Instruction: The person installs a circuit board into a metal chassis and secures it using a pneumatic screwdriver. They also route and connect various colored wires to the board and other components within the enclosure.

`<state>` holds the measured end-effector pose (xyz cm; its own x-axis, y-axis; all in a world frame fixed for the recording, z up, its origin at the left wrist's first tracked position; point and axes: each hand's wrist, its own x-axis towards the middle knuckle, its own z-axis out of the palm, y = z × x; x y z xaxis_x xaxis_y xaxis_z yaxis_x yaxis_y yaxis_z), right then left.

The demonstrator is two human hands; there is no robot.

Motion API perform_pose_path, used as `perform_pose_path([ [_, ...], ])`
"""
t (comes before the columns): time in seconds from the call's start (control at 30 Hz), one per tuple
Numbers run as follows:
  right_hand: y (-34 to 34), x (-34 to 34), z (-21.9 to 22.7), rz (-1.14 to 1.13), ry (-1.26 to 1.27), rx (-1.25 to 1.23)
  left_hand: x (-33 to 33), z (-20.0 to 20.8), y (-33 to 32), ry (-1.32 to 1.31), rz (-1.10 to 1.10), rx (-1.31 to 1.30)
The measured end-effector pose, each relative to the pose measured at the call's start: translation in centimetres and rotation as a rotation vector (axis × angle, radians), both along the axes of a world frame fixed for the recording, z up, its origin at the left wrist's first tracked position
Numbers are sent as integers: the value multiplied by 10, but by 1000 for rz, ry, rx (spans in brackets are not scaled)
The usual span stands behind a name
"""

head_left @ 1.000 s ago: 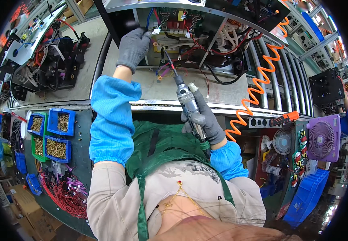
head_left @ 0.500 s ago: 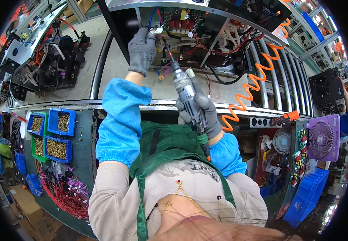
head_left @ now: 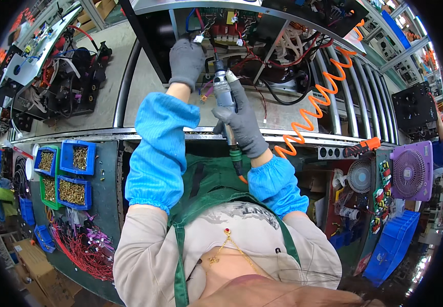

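In front of me stands an opened electrical unit with a metal frame (head_left: 196,6), and wiring and a green circuit board show inside it. My right hand (head_left: 246,125), in a grey glove, is wrapped round a silver air screwdriver (head_left: 223,94). Its bit points away from me into the unit; whether the tip touches a screw is too small to tell. My left hand (head_left: 186,62), gloved too, is closed at the unit's lower opening, next to a white connector (head_left: 199,39). Its fingertips are hidden, and so is whatever they hold.
Blue bins (head_left: 74,192) of brass-coloured screws sit at left, with red wires (head_left: 86,256) nearer me. A coiled orange air hose (head_left: 308,115) hangs right of the unit. Beyond it are conveyor rollers (head_left: 357,97) and a purple fan (head_left: 410,171). Another opened unit (head_left: 73,84) stands left.
The screwdriver has moved left and forward and now stands straighter, with my right hand following. My left hand has turned over and shifted slightly right, its back now showing.
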<state>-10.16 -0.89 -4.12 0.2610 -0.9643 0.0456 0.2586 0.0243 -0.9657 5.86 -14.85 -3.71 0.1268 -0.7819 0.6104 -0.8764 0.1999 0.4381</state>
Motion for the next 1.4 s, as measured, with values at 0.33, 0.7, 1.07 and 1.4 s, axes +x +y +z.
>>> perform_pose_path([
  [0.33,4,4,3,195,-669,184,-2,36,17,-287,32,200],
  [0.7,7,18,-2,248,-820,250,0,21,15,-396,-87,164],
  [1.07,19,34,15,88,-617,219,-2,12,19,-232,-189,180],
  [1.4,14,25,16,112,-580,188,-1,36,30,-237,-103,234],
])
